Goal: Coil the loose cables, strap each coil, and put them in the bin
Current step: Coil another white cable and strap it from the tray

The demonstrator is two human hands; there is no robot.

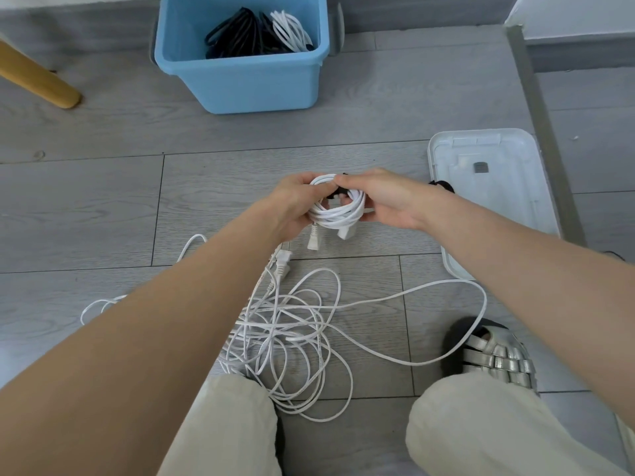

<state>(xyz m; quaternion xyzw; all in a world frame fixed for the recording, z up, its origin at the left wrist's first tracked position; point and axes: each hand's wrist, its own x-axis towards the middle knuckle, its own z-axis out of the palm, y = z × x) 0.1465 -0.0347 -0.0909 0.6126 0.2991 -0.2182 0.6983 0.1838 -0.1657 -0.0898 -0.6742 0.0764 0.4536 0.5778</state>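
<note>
Near: loose white cables (292, 338) tangled on grey plank floor (103, 201) between knees | Mid: left hand (295, 204) and right hand (385, 201) both grip white coil (338, 209), black strap (338, 192) on it, above floor | Right: white lid (494, 187) | Far: blue bin (240, 77) holding coils, by wall; wooden leg (37, 80) left

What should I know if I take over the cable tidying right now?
Left hand grips the white coil from its left side. Right hand pinches a black strap at the coil's top; it does not look fastened yet.
Done: black and white coils already lie in the blue bin.
Left: finish strapping this coil and put it in the bin, then coil, strap and bin the loose white cables tangled on the floor by the knees.
</note>
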